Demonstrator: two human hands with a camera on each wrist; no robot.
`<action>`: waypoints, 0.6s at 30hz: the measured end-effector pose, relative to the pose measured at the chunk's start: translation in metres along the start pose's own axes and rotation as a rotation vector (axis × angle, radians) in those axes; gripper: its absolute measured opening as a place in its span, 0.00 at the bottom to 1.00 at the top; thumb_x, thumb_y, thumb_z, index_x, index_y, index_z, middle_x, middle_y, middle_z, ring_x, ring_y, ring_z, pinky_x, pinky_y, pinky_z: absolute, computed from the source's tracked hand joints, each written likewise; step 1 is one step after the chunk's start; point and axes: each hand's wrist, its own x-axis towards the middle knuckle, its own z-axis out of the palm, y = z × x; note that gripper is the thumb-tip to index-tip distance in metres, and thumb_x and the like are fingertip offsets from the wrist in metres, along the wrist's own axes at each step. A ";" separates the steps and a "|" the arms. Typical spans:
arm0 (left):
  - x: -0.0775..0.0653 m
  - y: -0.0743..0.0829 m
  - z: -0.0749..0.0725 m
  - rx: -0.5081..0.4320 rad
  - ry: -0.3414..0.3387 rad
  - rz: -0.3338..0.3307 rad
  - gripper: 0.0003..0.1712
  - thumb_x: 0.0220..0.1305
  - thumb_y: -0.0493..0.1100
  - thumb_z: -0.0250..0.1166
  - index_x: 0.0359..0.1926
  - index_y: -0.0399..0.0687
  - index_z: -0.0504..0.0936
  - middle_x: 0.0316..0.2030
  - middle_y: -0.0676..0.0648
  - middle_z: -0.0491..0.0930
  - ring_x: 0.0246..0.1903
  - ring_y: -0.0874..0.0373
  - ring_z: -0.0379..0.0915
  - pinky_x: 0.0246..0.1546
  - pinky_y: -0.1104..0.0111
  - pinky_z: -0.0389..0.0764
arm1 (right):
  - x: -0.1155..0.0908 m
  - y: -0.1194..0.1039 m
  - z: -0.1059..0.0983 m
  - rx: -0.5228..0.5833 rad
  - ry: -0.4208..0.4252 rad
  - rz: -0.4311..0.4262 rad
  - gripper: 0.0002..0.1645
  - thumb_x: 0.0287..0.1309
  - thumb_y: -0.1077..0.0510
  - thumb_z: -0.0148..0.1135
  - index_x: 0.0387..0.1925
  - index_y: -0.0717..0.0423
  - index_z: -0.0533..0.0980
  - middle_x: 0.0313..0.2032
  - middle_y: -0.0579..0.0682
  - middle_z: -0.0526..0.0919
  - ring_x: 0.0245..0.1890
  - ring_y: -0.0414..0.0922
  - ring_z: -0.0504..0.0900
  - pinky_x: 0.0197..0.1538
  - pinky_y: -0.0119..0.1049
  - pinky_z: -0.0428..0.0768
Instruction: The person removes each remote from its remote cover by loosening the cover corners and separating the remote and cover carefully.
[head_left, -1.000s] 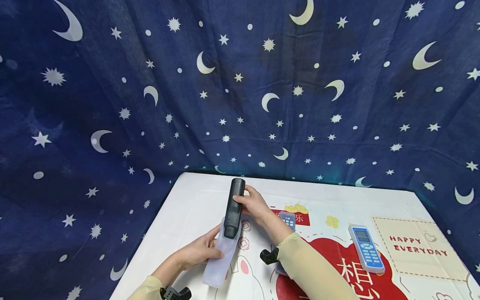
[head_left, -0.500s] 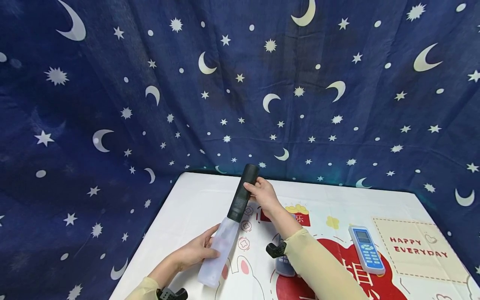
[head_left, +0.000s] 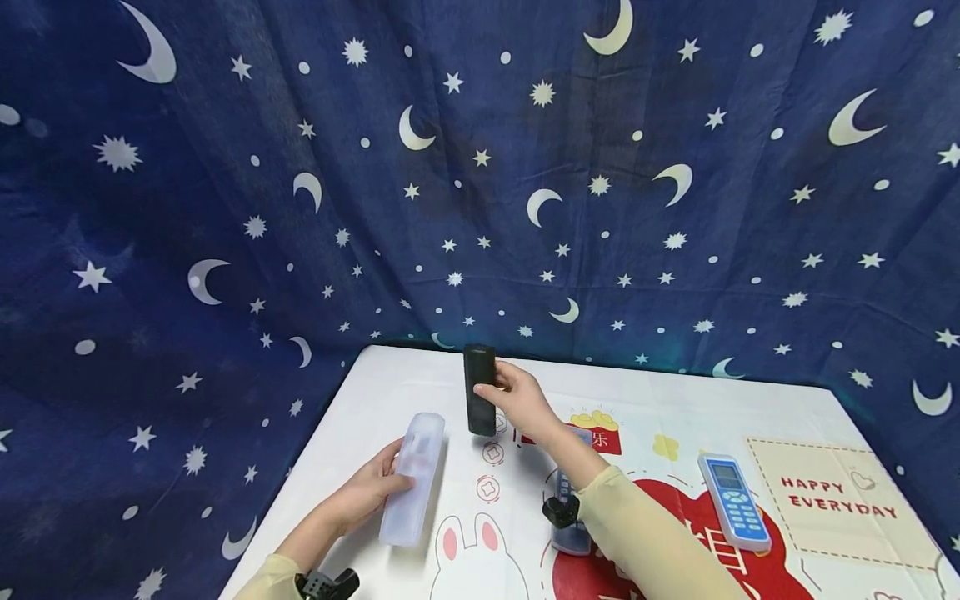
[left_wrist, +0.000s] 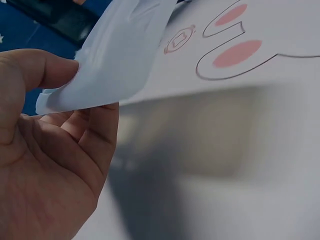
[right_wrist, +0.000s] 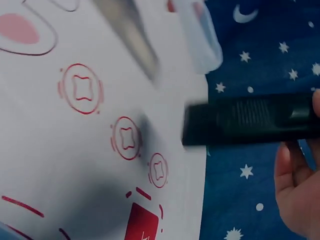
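My left hand (head_left: pixel 363 493) grips a pale translucent remote cover (head_left: pixel 416 479) by its side, thumb on top. In the left wrist view the cover (left_wrist: pixel 122 55) is pinched between the thumb and curled fingers, above the tabletop. To the right and farther back, my right hand (head_left: pixel 523 404) holds a black remote control (head_left: pixel 479 371), its long body nearly upright in the head view. The right wrist view shows ridges on the remote (right_wrist: pixel 250 114), with the cover (right_wrist: pixel 200 42) apart from it.
A blue and white remote (head_left: pixel 735 500) lies at the right on the printed tablecloth (head_left: pixel 660 396). Another remote in a translucent cover (head_left: pixel 572 537) lies partly hidden under my right forearm. A dark blue starry curtain (head_left: pixel 480 217) hangs behind the table.
The black remote has come out of the cover. My right hand first lifted it up and away, then tipped it more upright. My left hand has moved left with the cover.
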 end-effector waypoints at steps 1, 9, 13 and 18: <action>0.000 0.000 -0.003 0.003 0.016 0.001 0.49 0.70 0.36 0.60 0.80 0.39 0.39 0.66 0.34 0.68 0.56 0.48 0.74 0.53 0.54 0.80 | -0.002 0.000 0.002 -0.044 -0.013 -0.036 0.25 0.65 0.58 0.70 0.62 0.51 0.79 0.52 0.50 0.87 0.48 0.47 0.84 0.53 0.45 0.82; -0.002 0.000 -0.020 0.020 0.107 0.014 0.47 0.70 0.35 0.57 0.80 0.38 0.39 0.69 0.30 0.63 0.55 0.47 0.72 0.52 0.55 0.79 | -0.015 0.013 0.017 -0.437 -0.139 -0.296 0.21 0.61 0.57 0.73 0.55 0.36 0.85 0.53 0.34 0.85 0.55 0.41 0.82 0.55 0.42 0.82; 0.002 -0.001 -0.027 0.025 0.152 0.018 0.45 0.71 0.36 0.55 0.81 0.40 0.41 0.67 0.31 0.64 0.53 0.47 0.72 0.49 0.56 0.78 | -0.019 0.022 0.021 -0.667 -0.226 -0.555 0.24 0.58 0.61 0.73 0.56 0.40 0.85 0.57 0.40 0.84 0.60 0.41 0.80 0.63 0.41 0.77; 0.006 -0.004 -0.034 0.039 0.175 0.028 0.43 0.73 0.37 0.53 0.81 0.39 0.41 0.67 0.29 0.64 0.53 0.46 0.72 0.48 0.56 0.79 | -0.022 0.037 0.029 -0.854 -0.271 -0.822 0.27 0.53 0.63 0.77 0.55 0.44 0.85 0.56 0.43 0.85 0.59 0.41 0.81 0.60 0.38 0.79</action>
